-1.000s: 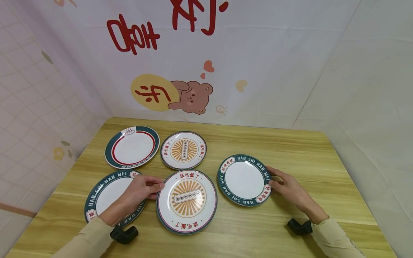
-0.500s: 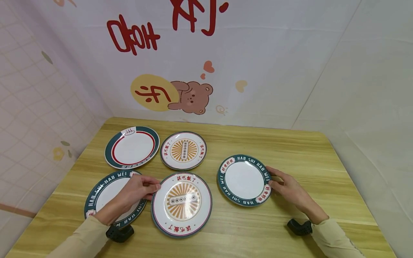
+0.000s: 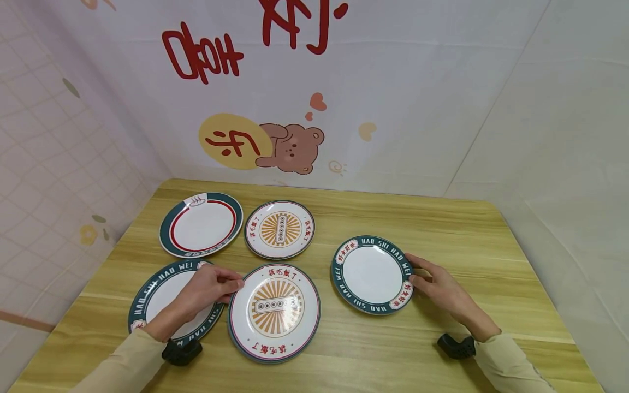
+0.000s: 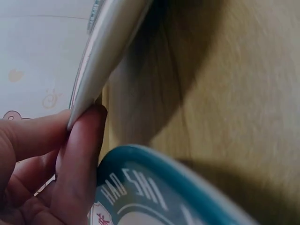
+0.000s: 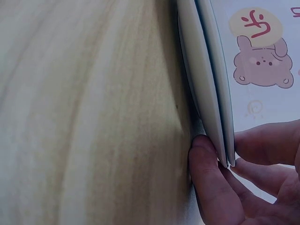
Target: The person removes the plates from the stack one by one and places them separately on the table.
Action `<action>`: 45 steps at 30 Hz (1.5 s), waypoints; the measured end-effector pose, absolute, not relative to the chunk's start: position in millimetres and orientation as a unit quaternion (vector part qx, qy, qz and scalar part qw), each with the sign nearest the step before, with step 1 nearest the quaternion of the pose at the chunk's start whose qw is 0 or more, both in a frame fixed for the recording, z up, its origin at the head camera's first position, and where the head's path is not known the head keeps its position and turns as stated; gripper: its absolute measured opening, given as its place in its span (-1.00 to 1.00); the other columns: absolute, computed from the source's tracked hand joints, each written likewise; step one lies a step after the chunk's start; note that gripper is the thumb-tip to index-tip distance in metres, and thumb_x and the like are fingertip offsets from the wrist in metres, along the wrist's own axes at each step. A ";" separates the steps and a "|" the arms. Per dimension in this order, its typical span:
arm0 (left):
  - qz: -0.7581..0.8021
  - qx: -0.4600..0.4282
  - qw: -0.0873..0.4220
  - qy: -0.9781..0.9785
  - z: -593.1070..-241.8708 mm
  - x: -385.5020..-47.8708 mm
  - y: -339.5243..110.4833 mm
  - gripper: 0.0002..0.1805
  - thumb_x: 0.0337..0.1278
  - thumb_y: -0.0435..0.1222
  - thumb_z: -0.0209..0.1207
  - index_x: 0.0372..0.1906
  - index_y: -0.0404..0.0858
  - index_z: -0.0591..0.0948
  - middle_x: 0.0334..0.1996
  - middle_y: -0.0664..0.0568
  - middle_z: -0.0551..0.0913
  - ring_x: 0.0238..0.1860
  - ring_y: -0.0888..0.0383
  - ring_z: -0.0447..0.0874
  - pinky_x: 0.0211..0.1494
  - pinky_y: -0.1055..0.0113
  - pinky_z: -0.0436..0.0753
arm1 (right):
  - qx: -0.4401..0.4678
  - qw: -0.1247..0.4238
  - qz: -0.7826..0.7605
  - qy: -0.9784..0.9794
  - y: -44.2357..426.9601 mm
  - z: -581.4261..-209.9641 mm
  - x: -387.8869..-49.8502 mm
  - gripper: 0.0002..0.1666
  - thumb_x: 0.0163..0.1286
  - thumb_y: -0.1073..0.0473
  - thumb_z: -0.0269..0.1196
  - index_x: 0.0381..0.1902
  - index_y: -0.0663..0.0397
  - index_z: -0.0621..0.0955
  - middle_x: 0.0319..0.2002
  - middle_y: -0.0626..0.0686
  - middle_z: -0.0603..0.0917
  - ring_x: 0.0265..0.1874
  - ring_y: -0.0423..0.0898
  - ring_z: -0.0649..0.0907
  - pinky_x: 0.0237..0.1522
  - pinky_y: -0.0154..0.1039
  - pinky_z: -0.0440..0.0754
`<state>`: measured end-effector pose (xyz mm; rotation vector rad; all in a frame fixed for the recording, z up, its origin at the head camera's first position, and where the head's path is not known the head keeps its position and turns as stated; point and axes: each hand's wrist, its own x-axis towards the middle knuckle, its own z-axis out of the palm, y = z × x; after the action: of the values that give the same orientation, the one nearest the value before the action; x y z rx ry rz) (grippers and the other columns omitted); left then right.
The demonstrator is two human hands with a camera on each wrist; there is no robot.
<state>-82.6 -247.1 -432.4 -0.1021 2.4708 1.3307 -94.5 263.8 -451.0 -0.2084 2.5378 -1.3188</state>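
Observation:
My left hand (image 3: pixel 208 289) pinches the left rim of a white plate with an orange sunburst (image 3: pixel 274 314). In the left wrist view, that plate's edge (image 4: pixel 101 61) sits between thumb and fingers, raised off the table. Beneath my left hand and forearm, a green-rimmed plate lettered HAO SHI HAO WEI (image 3: pixel 164 297) is partly covered. My right hand (image 3: pixel 439 281) grips the right edge of a smaller green-rimmed plate (image 3: pixel 372 273) with the same lettering. From the right wrist, two stacked rims (image 5: pixel 213 93) show between thumb and fingers; the lower plate is hidden in the head view.
A smaller sunburst plate (image 3: pixel 279 229) lies at the back middle of the wooden table (image 3: pixel 417 218). To its left is a plate with a green rim and red ring (image 3: pixel 202 225). A printed cloth wall (image 3: pixel 403 98) closes off the back and sides.
My left hand has moved slightly left and toward me, carrying the sunburst plate away from the plates in my right hand. The right hand has stayed still.

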 end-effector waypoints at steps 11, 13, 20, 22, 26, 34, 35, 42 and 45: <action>0.349 0.036 0.110 0.930 -428.2 -87.3 -242.8 -0.76 0.24 -0.34 0.40 -0.05 -0.37 0.79 -0.25 -0.05 0.79 -0.35 0.17 0.66 -0.31 0.30 0.72 | -0.082 0.126 -0.449 0.881 262.8 -448.9 -92.7 -0.31 0.61 0.22 0.14 0.58 0.27 0.24 0.50 0.41 0.29 0.46 0.41 0.30 0.35 0.36 0.45; 0.337 0.042 0.106 0.935 -427.4 -87.8 -242.9 -0.77 0.22 -0.34 0.41 -0.07 -0.37 0.79 -0.29 -0.02 0.79 -0.35 0.17 0.65 -0.31 0.29 0.70 | -0.085 0.123 -0.447 0.882 263.1 -449.1 -92.5 -0.31 0.61 0.22 0.14 0.58 0.28 0.25 0.49 0.41 0.30 0.46 0.40 0.29 0.37 0.38 0.40; 0.293 0.066 0.094 0.949 -424.0 -88.8 -239.9 -0.82 0.16 -0.37 0.44 -0.14 -0.34 0.81 -0.33 0.03 0.77 -0.36 0.19 0.62 -0.34 0.32 0.65 | -0.080 0.123 -0.446 0.883 265.0 -450.9 -92.7 -0.32 0.61 0.21 0.13 0.59 0.24 0.25 0.51 0.38 0.29 0.47 0.40 0.28 0.37 0.37 0.40; 0.276 0.078 0.084 0.954 -423.5 -89.4 -238.5 -0.83 0.12 -0.39 0.46 -0.17 -0.33 0.81 -0.36 0.04 0.76 -0.37 0.19 0.61 -0.36 0.32 0.63 | -0.081 0.123 -0.445 0.883 265.4 -451.2 -93.1 -0.32 0.62 0.20 0.13 0.59 0.23 0.25 0.51 0.38 0.29 0.48 0.40 0.27 0.38 0.38 0.38; 0.252 0.096 0.077 0.960 -422.1 -91.1 -236.4 -0.83 0.08 -0.41 0.48 -0.19 -0.35 0.81 -0.42 0.07 0.74 -0.40 0.20 0.59 -0.38 0.33 0.59 | -0.084 0.121 -0.445 0.883 265.4 -451.7 -93.6 -0.31 0.62 0.19 0.13 0.59 0.24 0.25 0.51 0.38 0.29 0.49 0.39 0.26 0.41 0.39 0.33; 0.244 0.104 0.037 0.964 -416.1 -92.7 -229.1 -0.74 0.20 -0.33 0.43 -0.05 -0.36 0.78 -0.38 0.06 0.74 -0.36 0.17 0.62 -0.33 0.28 0.64 | -0.079 0.120 -0.448 0.882 265.3 -451.3 -93.3 -0.32 0.61 0.21 0.13 0.59 0.23 0.25 0.52 0.38 0.28 0.48 0.40 0.26 0.38 0.38 0.38; 0.254 0.105 0.029 0.961 -415.4 -92.4 -226.5 -0.73 0.23 -0.32 0.42 -0.02 -0.36 0.77 -0.34 0.04 0.76 -0.32 0.15 0.66 -0.29 0.25 0.68 | -0.080 0.119 -0.448 0.883 265.3 -451.2 -93.2 -0.32 0.61 0.22 0.13 0.59 0.23 0.25 0.52 0.38 0.28 0.48 0.40 0.26 0.38 0.38 0.38; 0.397 0.132 0.032 0.908 -413.5 -91.3 -194.0 -0.60 0.33 -0.35 0.33 0.21 -0.39 0.65 0.05 -0.14 0.73 0.06 -0.07 0.73 0.12 0.10 0.76 | -0.074 0.119 -0.445 0.885 265.3 -451.7 -93.0 -0.31 0.62 0.19 0.13 0.60 0.20 0.25 0.52 0.37 0.27 0.48 0.42 0.27 0.34 0.34 0.46; 0.455 0.135 0.047 0.879 -414.6 -91.1 -177.3 -0.55 0.34 -0.35 0.33 0.28 -0.38 0.60 0.17 -0.18 0.66 0.18 -0.12 0.67 0.22 0.12 0.70 | -0.071 0.119 -0.448 0.883 264.8 -451.6 -92.5 -0.31 0.62 0.18 0.13 0.60 0.20 0.25 0.52 0.37 0.27 0.47 0.44 0.27 0.32 0.32 0.50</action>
<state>-91.1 -177.3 -414.6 0.4110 2.6814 1.3876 -92.5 264.8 -451.6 -0.2078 2.5821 -1.3083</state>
